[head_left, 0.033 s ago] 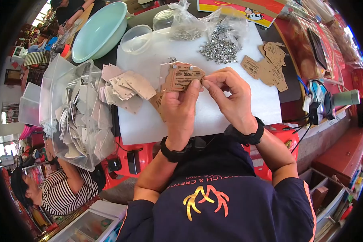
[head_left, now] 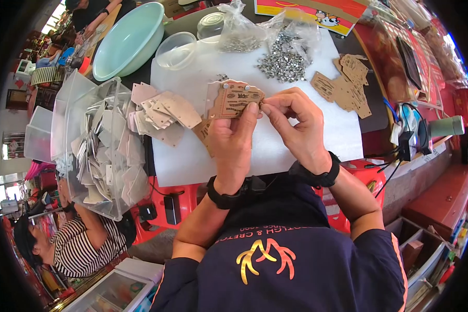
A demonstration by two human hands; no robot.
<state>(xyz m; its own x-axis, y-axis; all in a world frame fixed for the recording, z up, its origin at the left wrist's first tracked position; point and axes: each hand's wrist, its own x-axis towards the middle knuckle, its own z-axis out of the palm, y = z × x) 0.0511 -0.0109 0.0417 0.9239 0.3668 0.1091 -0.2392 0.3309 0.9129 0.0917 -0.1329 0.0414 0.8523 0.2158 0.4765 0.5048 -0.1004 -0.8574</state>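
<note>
My left hand [head_left: 233, 143] grips a brown printed plate [head_left: 235, 96] with a wavy outline, thumb on its face. Two round silver studs sit along the plate's upper edge, and a clear layer shows at its left side. At the plate's right edge, my right hand [head_left: 298, 118] is closed in a pinch, thumb against forefinger; whatever is between them is too small to see. Another brown piece [head_left: 203, 131] lies partly hidden behind my left hand. To the left rests a pile of pale plates [head_left: 164, 112] with small holes. Beyond my hands lies a heap of small silver metal pieces [head_left: 282, 63].
A clear bin [head_left: 120, 179] of pale plates stands at left, below a light-green basin [head_left: 127, 41]. Clear bowls [head_left: 176, 51] and plastic bags [head_left: 240, 36] sit at the back. Brown printed plates [head_left: 343, 86] lie at right, near cables [head_left: 408, 125]. Another person [head_left: 83, 244] is at lower left.
</note>
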